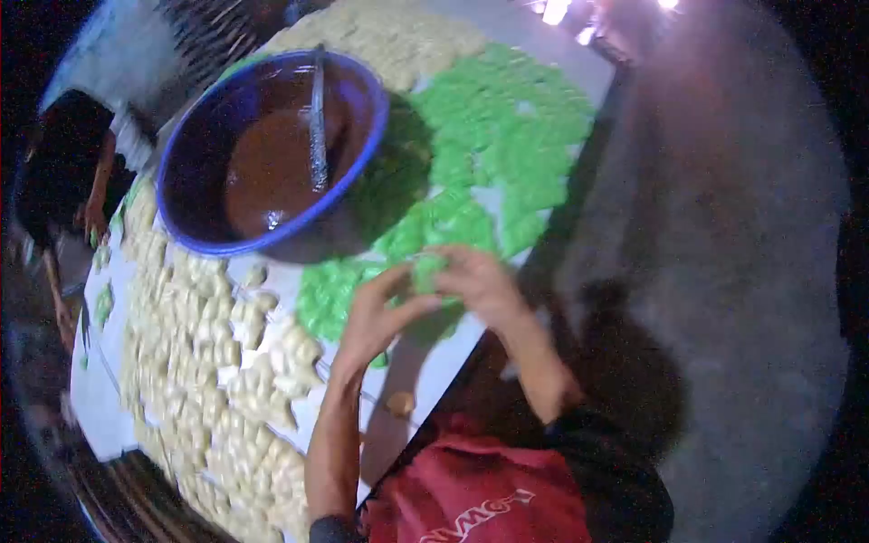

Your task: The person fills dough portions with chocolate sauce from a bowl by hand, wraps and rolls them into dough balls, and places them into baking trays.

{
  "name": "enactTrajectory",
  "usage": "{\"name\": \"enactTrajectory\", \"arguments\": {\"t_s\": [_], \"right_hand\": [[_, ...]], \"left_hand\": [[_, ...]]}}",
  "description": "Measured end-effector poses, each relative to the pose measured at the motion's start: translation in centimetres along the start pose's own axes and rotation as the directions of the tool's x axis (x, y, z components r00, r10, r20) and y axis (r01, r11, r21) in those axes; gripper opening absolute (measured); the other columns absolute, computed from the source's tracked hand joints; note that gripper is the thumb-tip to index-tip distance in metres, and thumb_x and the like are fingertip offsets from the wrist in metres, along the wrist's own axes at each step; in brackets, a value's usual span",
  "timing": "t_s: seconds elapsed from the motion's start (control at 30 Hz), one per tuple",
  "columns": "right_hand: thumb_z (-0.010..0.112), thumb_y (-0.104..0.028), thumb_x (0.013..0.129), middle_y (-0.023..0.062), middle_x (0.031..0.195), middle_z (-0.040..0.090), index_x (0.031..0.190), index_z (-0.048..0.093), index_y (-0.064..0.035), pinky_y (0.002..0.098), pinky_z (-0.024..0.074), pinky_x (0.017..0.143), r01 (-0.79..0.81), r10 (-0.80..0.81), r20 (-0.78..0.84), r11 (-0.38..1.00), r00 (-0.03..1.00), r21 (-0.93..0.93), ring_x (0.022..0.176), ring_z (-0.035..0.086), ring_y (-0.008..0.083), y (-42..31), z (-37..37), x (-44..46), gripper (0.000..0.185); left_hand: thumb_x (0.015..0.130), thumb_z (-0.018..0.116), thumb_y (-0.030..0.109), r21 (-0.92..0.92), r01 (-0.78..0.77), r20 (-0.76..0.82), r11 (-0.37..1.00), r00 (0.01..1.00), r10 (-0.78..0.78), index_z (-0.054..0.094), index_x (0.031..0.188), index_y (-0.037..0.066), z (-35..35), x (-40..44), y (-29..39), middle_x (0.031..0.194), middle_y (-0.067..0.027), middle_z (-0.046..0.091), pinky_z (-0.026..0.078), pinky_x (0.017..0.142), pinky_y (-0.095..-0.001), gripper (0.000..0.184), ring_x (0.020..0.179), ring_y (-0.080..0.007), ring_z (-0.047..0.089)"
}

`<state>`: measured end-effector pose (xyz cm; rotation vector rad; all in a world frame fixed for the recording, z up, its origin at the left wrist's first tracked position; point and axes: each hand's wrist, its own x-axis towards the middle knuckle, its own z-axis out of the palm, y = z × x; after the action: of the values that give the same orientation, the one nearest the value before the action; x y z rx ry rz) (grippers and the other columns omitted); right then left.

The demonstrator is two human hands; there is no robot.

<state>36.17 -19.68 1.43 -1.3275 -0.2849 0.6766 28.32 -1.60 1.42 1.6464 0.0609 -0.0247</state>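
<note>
A small soft green piece (427, 270), which looks like dough, is between the fingers of both my hands above the near table edge. My left hand (382, 312) curves round it from the left, thumb stretched to the right. My right hand (478, 282) pinches it from the other side, slightly blurred. Many similar green pieces (507, 127) lie in a layer beneath and beyond my hands. Left of them, a blue-rimmed tub (172, 213) holds brown liquid (281, 163), with a long metal utensil (317, 127) leaning in it.
Cream-coloured pieces (208, 362) cover the table's left side, and paler ones (380, 41) its far end. A single tan piece (400, 403) lies near the front edge. Across the table, a person in dark clothes (68, 172) reaches toward green pieces. Bare floor (742, 299) stretches to the right.
</note>
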Motion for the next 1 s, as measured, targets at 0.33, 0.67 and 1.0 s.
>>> {"name": "enactTrajectory", "arguments": {"t_s": [0.33,0.67,1.0], "right_hand": [[0.077,-0.019,0.082,0.0050,0.103,0.063,0.110,0.061,-0.0005,0.0309,0.0486,0.086,0.210,-0.236,-0.013,0.888,0.972,-0.410,0.100,0.060,0.0156,-0.2,4.3,1.3,0.037],[0.068,-0.006,0.084,0.0041,0.110,0.062,0.118,0.058,-0.0044,0.0275,0.0498,0.087,-0.050,-0.062,0.204,0.863,0.977,0.503,0.101,0.061,0.0135,-0.8,10.8,1.7,0.036],[0.058,-0.015,0.090,0.0102,0.107,0.064,0.118,0.054,-0.0021,0.0304,0.0490,0.083,0.349,-0.035,0.576,0.824,0.817,-0.445,0.093,0.063,0.0196,-6.8,16.9,19.8,0.031]], "left_hand": [[0.090,0.065,0.014,-0.227,-0.142,-0.363,0.963,0.931,0.052,0.019,0.153,0.005,0.1,-3.5,1.4,0.131,-0.0185,0.054,0.044,0.097,-0.0332,0.079,0.115,-0.0238,0.056],[0.083,0.070,0.053,0.062,-0.504,-0.648,0.862,0.636,0.419,0.042,0.140,-0.007,0.2,-1.7,2.8,0.125,-0.0200,0.062,0.047,0.096,-0.0371,0.087,0.111,-0.0287,0.061],[0.096,0.059,0.012,-0.404,-0.095,-0.542,0.910,0.826,-0.154,0.041,0.140,-0.001,-5.7,-8.6,1.0,0.118,-0.0170,0.063,0.052,0.083,-0.0284,0.049,0.095,-0.0173,0.065]]}}
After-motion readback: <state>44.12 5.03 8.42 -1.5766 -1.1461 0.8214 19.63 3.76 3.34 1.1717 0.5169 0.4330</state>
